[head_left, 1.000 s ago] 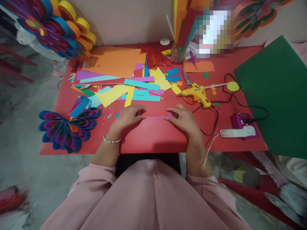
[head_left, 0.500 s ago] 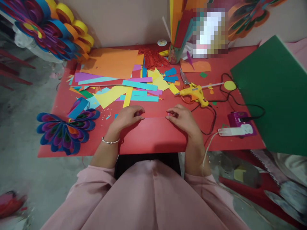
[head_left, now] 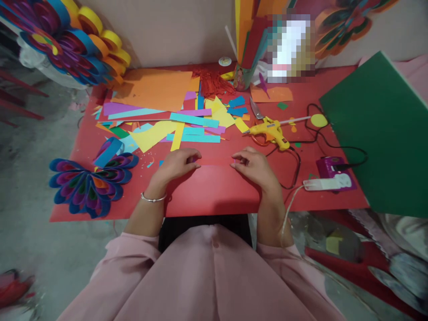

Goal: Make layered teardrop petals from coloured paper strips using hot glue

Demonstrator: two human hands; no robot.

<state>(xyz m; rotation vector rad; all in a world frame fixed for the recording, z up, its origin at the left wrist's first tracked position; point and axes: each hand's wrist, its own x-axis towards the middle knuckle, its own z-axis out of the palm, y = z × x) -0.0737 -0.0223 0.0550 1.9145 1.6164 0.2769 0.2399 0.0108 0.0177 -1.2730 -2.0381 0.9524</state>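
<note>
Between my two hands stretches a narrow reddish paper strip, hard to tell apart from the red table beneath. My left hand pinches its left end between thumb and fingers. Its right end is in the pinch of my right hand. A little pink shows at the fingertips. To the left lies a quilled paper fan of blue, purple and green loops. Beyond my hands are scattered turquoise paper strips and a yellow paper piece. A yellow glue gun rests beyond my right hand.
The red table carries an orange sheet, red tassels, scissors and a holder with coloured paper. At right are a purple power socket, black cable and large green board. Loop-paper flowers stand back left.
Almost nothing differs. Both hands keep the same pinch on the strip, and the whole view has shifted very slightly.
</note>
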